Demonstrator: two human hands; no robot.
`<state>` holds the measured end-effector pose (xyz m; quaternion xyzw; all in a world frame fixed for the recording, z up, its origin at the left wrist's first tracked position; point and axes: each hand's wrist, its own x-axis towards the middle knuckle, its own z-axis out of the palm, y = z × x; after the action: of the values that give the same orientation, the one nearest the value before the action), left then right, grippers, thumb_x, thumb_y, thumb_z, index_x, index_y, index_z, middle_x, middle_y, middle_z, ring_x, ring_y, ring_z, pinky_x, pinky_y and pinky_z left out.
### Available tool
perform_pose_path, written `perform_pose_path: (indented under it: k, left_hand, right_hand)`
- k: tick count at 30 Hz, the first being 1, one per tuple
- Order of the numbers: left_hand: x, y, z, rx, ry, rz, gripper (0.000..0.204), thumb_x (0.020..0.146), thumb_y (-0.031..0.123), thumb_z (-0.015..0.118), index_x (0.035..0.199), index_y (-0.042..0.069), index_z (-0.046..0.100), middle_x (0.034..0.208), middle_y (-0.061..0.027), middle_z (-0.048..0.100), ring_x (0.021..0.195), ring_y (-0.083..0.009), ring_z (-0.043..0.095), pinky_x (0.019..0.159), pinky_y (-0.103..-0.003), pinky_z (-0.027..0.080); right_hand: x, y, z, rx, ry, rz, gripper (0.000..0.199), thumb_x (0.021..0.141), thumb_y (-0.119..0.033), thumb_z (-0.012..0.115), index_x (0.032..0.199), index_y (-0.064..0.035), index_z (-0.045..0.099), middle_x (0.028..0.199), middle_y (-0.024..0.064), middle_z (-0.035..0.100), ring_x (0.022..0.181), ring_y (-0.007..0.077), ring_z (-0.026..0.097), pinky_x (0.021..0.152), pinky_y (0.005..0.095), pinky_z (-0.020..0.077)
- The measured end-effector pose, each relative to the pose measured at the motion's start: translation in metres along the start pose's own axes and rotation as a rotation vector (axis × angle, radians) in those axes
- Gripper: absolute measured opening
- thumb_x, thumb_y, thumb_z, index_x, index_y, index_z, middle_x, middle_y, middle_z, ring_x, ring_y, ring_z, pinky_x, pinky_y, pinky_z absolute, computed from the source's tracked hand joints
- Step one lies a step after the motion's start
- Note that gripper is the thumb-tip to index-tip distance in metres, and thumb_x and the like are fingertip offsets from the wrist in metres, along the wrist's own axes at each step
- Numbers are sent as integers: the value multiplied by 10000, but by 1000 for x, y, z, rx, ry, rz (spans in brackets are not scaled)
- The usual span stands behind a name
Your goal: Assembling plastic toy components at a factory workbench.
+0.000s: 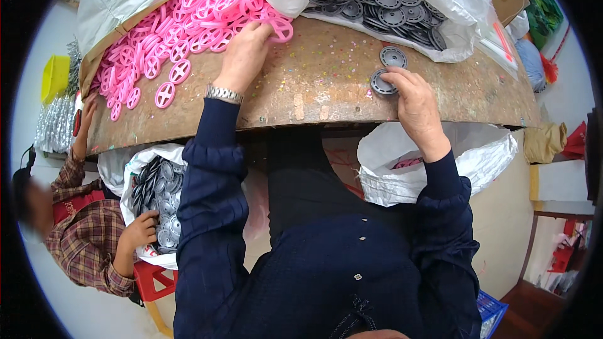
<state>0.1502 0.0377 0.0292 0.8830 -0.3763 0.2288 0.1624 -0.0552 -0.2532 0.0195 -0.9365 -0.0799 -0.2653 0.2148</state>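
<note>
My left hand (245, 55) pinches a pink ring with crossed spokes (282, 31) at the near edge of a large heap of pink rings (207, 3). A metal-banded watch circles that wrist. Farther right, my right hand (414, 103) holds a dark grey round disc (382, 83) between thumb and fingers, just above the tabletop. Another grey disc (393, 57) lies flat on the table right beyond it. Behind these, a pile of grey discs (377, 3) spills from a white sack (468, 19).
The wooden table (320, 75) is specked with coloured bits. Below its edge, an open white sack (396, 179) hangs at right with pink pieces inside. At left, a co-worker's hand (139, 231) rests at a sack of grey discs (166, 198), above a red stool (154, 282).
</note>
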Motion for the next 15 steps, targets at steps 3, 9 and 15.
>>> perform_pose_path:
  k: [3, 9, 15]
  left_hand:
    - [-20, 17, -11, -160, -55, -15, 218, 870, 75, 605, 1082, 41, 644, 1009, -178, 613, 922, -376, 624, 786, -456, 509]
    - [-33, 53, -24, -157, -30, -133, 315, 871, 280, 683, 1049, 23, 647, 990, -164, 613, 955, -361, 595, 799, -451, 496]
    - [-28, 74, -5, 188, -48, -183, 588, 788, 551, 728, 1003, 7, 672, 993, -165, 620, 976, -349, 568, 816, -448, 486]
  right_hand:
    - [0, -1, -5, -9, 9, 0, 290, 829, 67, 533, 1071, -35, 658, 1101, 153, 673, 1030, 357, 623, 883, 408, 501]
    - [6, -5, -7, 1, 28, 151, 253, 870, -164, 675, 1081, -27, 654, 1017, 140, 667, 949, 324, 630, 804, 418, 508]
    - [9, -9, 1, -279, -31, 184, 383, 786, -339, 769, 966, -23, 649, 894, 113, 615, 869, 317, 616, 734, 431, 497]
